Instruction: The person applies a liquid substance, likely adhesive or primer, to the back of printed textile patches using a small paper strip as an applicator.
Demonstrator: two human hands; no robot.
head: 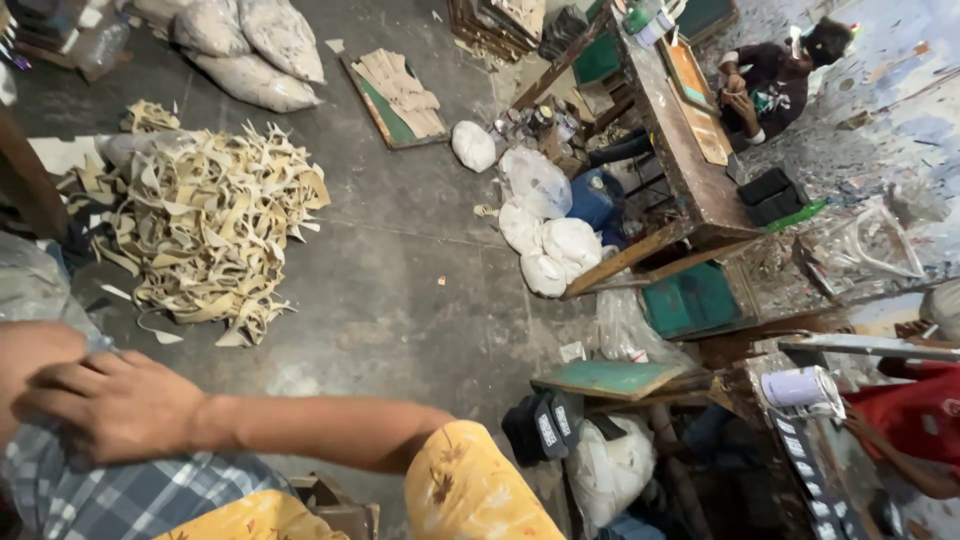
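Observation:
My right hand (pixel 112 405) lies palm down at the lower left, its fingers loosely spread and holding nothing. It rests on blue-grey checked cloth (pixel 70 495) over my leg, beside a bare knee (pixel 28 350). The forearm runs back to a yellow patterned sleeve (pixel 470 490) at the bottom middle. My left hand is out of the picture. The closest thing on the floor is a big heap of tan offcut strips (pixel 210 220), up and to the right of the hand.
A long wooden workbench (pixel 690 160) stands at the upper right, with a seated person (pixel 770 85) behind it. A person in red (pixel 925 420) works at the right edge. White stuffed bags (pixel 545 245), grey sacks (pixel 255 45), a blue container (pixel 597 197) and green boards (pixel 610 378) lie on the concrete floor.

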